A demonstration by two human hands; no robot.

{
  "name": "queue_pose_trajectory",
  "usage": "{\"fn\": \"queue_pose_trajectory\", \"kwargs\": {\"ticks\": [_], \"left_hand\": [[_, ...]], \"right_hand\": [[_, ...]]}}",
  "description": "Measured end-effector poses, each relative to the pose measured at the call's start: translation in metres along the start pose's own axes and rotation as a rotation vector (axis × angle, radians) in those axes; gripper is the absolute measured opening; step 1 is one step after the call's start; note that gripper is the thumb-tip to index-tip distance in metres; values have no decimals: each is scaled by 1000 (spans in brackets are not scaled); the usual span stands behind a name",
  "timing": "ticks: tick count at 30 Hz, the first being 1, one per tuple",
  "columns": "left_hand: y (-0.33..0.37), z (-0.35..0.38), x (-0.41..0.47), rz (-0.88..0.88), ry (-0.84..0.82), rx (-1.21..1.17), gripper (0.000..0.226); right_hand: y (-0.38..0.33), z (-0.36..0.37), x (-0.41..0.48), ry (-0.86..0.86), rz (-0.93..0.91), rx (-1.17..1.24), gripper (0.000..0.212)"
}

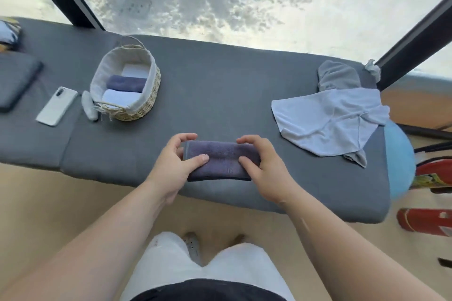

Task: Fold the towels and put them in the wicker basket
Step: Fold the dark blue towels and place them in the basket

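A dark purple towel [221, 159], folded into a narrow band, lies near the front edge of the grey padded bench [220, 95]. My left hand [175, 161] grips its left end, thumb on top and fingers curled over the far edge. My right hand [263, 161] grips its right end the same way. The wicker basket [146, 105] with a white liner stands at the left and holds a white, a purple and another white folded towel. An unfolded pale blue towel [325, 120] and a grey towel [338, 76] lie at the right end.
A white phone [57, 109] and a small grey roll [89, 109] lie left of the basket, beside a dark cushion [17, 80]. Red fire extinguishers [425, 221] and a blue ball [398, 161] sit off the bench's right end. Behind the bench is a window.
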State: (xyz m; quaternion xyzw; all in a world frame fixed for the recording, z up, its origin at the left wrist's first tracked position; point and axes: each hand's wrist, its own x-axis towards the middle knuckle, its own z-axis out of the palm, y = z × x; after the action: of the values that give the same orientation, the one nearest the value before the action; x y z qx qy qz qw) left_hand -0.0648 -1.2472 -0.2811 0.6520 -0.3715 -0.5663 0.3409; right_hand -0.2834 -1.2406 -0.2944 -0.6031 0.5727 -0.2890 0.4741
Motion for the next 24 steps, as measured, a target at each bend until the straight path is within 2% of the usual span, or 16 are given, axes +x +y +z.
{"fn": "queue_pose_trajectory", "kwargs": {"ticks": [8, 10, 13, 16, 19, 24], "left_hand": [[45, -19, -26, 109, 31, -28, 49], [51, -31, -14, 115, 31, -79, 52], [54, -58, 11, 115, 20, -143, 51], [50, -97, 49, 105, 6, -182, 49], [46, -151, 93, 100, -45, -116, 47], [58, -257, 159, -69, -260, 15, 45]], "right_hand": [[-44, 10, -1, 134, 87, 310, 30], [-50, 18, 11, 108, 138, 410, 28], [-60, 40, 35, 24, 253, 550, 36], [-77, 72, 71, 28, 257, 546, 41], [-97, 118, 111, 101, 253, 492, 39], [-143, 201, 171, 279, 364, 474, 27]]}}
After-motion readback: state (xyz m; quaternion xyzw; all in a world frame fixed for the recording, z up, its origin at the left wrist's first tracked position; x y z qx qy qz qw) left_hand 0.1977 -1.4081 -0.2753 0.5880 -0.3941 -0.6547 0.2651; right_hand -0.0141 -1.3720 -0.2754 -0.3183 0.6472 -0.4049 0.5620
